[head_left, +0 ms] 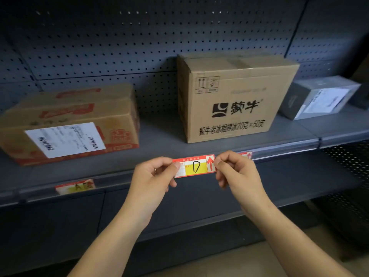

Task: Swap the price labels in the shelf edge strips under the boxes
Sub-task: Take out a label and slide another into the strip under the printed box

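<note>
Two hands, one loose price label (194, 166) marked "D", pinched at both ends: left hand (153, 176) on left end, right hand (235, 169) on right, held before shelf edge strip (119, 179). Two more labels seated in strip: "A" label (75, 186) at 8 o'clock, partly hidden label (246, 154) behind right hand. Three boxes on shelf: flat carton (79, 120) at 10 o'clock, tall carton (233, 96) at 12, grey box (319, 96) at 2. Bare shelf between cartons.

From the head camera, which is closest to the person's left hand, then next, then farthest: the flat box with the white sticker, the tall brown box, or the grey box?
Measured from the left hand:
1. Tall brown box, just up and to the right, in the middle of the shelf.
2. Flat box with the white sticker, off to the left; nearly as close, so a narrow call.
3. Grey box, far right.
</note>
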